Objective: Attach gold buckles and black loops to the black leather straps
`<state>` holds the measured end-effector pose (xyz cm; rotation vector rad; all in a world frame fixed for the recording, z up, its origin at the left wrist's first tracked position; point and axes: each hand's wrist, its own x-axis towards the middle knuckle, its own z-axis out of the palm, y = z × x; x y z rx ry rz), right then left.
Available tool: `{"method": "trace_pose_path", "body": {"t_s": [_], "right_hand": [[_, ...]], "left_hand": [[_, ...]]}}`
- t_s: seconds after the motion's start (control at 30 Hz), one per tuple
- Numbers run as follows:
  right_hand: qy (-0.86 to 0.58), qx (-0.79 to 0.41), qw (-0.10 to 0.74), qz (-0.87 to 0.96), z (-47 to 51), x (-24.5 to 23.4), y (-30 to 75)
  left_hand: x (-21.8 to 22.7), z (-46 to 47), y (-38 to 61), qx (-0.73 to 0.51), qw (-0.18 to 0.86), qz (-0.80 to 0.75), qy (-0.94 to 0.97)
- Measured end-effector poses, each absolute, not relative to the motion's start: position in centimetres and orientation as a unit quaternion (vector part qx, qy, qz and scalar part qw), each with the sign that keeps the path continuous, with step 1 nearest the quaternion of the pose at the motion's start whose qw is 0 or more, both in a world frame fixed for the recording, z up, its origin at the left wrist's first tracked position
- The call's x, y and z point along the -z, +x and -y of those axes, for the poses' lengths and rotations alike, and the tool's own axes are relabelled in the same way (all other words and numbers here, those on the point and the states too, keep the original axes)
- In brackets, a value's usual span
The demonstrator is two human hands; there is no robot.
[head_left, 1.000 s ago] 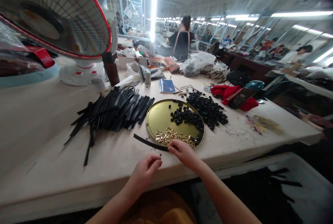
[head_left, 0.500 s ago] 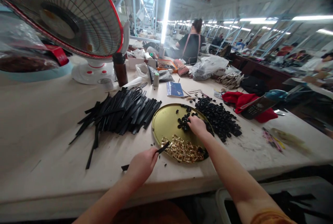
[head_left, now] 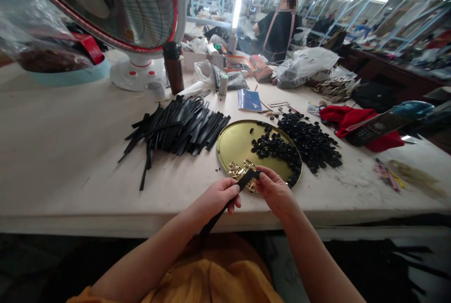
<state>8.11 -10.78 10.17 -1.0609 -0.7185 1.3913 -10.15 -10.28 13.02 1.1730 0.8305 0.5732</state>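
My left hand (head_left: 219, 196) is closed on a black strap (head_left: 244, 181), whose long end hangs down toward my lap. At the strap's upper tip, my right hand (head_left: 278, 195) pinches a small black piece (head_left: 257, 174); whether the strap passes through it I cannot tell. Both hands are over the near rim of a round gold tray (head_left: 232, 143). Gold metal buckles (head_left: 237, 170) lie in the tray's near part, partly hidden by my hands. Small black loop-like pieces (head_left: 273, 148) cover its right side.
A heap of black straps (head_left: 183, 127) lies left of the tray, a pile of small black pieces (head_left: 310, 141) right of it. Behind stand a fan (head_left: 137, 70), a brown bottle (head_left: 173, 70) and a blue booklet (head_left: 249, 100). Red cloth (head_left: 347, 117) lies at right. A person (head_left: 280, 26) is beyond.
My right hand has left the black pieces on the tray and come toward me, to the strap's tip. My left hand has moved right and up with the strap. The view has tipped down.
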Motion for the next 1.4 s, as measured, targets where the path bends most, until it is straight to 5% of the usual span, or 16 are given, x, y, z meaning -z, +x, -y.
{"method": "trace_pose_path", "body": {"t_s": [0.87, 1.2, 1.4], "right_hand": [[-0.486, -0.627, 0.571, 0.211, 13.5, -7.6, 5.0], [-0.480, -0.639, 0.568, 0.198, 14.2, -7.5, 4.8], [-0.437, -0.661, 0.595, 0.135, 14.2, -7.9, 4.2]], "left_hand": [[-11.4, 12.2, -11.9, -0.224, 0.808, -0.389, 0.381], [-10.5, 12.3, -13.0, -0.209, 0.541, -0.432, 0.691], [-10.7, 12.7, -13.2, -0.208, 0.515, -0.432, 0.711]]}}
